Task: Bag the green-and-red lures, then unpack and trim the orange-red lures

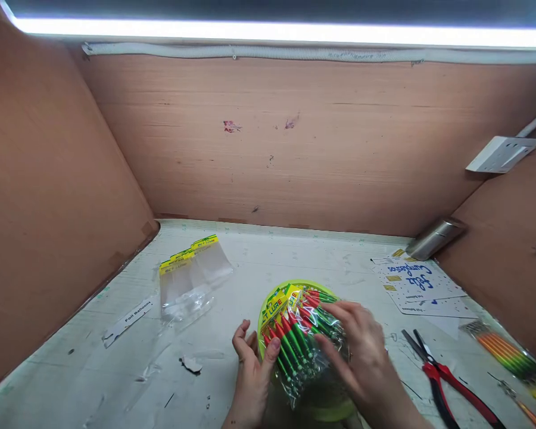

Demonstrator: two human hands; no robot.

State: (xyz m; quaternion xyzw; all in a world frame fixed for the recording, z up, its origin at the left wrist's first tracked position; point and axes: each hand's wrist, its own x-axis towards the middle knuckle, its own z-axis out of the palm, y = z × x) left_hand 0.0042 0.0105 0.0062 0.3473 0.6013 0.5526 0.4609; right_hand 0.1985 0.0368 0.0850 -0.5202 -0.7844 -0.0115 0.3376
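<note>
Nearest the camera, 2 hands work over a stack of clear packets (301,336) filled with red-and-green sticks. The left hand (250,372) is half curled, its thumb pressing the near left edge of the stack and its fingers tucked against the side. The right hand (361,354) lies spread and flat on top, fingers fanned over the plastic rather than closed around it. The packets carry yellow header cards and sit piled in a round lime-green bowl (268,310), which stands on the bench (272,256) in front of the person.

To the left of the bowl, well apart from it, lies a small pile of empty clear bags (192,277) with yellow header strips, and beside them a white label strip (127,320). To the right, red-handled scissors (446,381) rest flat, with another packet of orange-and-green sticks (507,351) just beyond them at the edge. Farther back is a white printed card (417,286) with blue lettering, and behind it a metal roll (435,237) against the wooden wall.
</note>
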